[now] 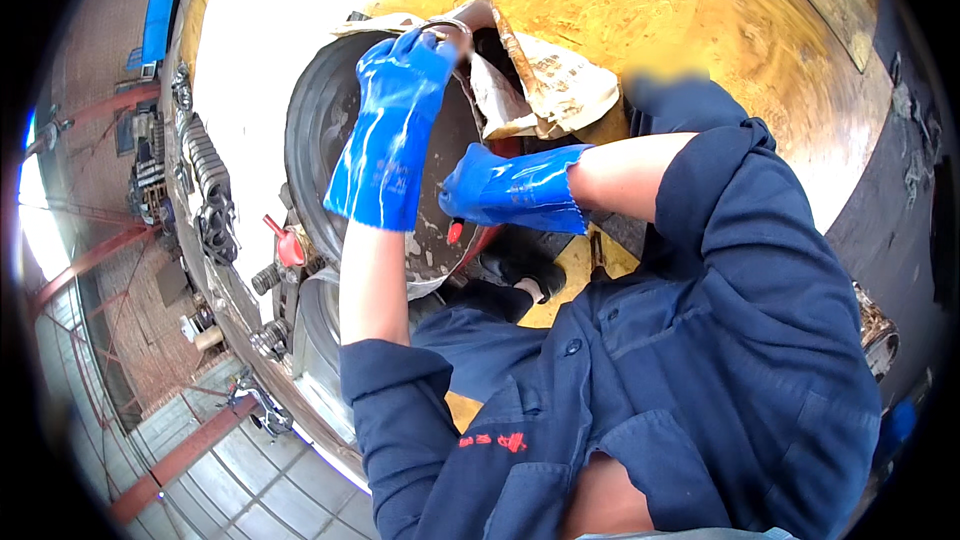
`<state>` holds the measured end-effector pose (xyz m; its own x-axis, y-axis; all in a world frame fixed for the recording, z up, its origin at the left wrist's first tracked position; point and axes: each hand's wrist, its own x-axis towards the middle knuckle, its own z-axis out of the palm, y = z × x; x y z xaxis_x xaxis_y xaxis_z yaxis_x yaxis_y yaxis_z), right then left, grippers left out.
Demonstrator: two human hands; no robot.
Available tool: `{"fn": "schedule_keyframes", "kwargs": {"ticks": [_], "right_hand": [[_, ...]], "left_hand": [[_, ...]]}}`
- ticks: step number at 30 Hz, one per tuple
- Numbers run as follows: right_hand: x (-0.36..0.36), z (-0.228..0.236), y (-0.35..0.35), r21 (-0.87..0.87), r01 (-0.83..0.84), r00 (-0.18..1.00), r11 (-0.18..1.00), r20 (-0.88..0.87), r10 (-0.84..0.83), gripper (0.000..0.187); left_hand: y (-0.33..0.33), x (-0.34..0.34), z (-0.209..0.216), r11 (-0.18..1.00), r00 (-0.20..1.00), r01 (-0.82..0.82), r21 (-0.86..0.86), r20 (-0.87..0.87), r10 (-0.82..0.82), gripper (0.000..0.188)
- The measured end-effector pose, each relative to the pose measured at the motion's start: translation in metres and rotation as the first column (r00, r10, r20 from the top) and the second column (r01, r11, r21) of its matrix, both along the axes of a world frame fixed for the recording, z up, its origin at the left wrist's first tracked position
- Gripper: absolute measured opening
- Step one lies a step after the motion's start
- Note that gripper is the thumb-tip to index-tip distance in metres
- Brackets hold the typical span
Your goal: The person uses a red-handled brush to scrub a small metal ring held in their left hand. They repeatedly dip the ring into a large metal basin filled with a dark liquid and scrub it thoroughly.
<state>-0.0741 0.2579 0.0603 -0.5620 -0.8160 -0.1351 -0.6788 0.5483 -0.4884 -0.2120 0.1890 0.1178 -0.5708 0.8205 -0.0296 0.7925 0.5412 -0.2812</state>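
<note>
My left hand (405,70), in a long blue rubber glove, reaches up to the top edge of a dark round metal drum (312,140) and closes on a curved metal ring (452,28) there. My right hand (478,190), also in a blue glove, is held against the drum's face lower down. Its fingers are closed on a small red-handled tool (455,232) whose tip is hidden by the glove. Both forearms are bare between the gloves and the dark blue sleeves.
Crumpled, stained paper (560,85) lies beside the drum's upper right. A red funnel (288,245) and threaded metal parts (268,278) sit at the drum's left. My black shoe (520,265) stands on the yellow floor (570,270). Machinery (205,190) stretches along the left.
</note>
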Motion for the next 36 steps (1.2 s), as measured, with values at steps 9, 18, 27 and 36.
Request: {"fn": "schedule_keyframes", "kwargs": {"ticks": [9,18,27,36], "right_hand": [[-0.007,-0.019,-0.002,-0.016,0.013,1.000,1.000,-0.009,-0.013,0.018],[-0.036,-0.009,-0.001,0.093,0.117,0.973,0.989,0.188,-0.133,0.029],[-0.036,-0.020,0.000,-0.023,0.214,0.970,0.977,0.121,-0.210,0.031],[-0.042,-0.031,0.000,-0.075,0.294,0.951,0.953,0.124,-0.284,0.031]], "left_hand": [[0.002,-0.029,-0.023,0.944,0.954,-0.293,-0.154,0.022,0.300,0.029],[-0.211,0.087,-0.158,0.476,0.175,-0.878,-0.051,0.891,0.419,0.032],[-0.221,0.141,-0.213,0.438,0.008,-0.871,-0.221,0.887,0.462,0.031],[-0.213,0.166,-0.196,0.304,-0.126,-0.923,-0.237,0.931,0.343,0.030]]}}
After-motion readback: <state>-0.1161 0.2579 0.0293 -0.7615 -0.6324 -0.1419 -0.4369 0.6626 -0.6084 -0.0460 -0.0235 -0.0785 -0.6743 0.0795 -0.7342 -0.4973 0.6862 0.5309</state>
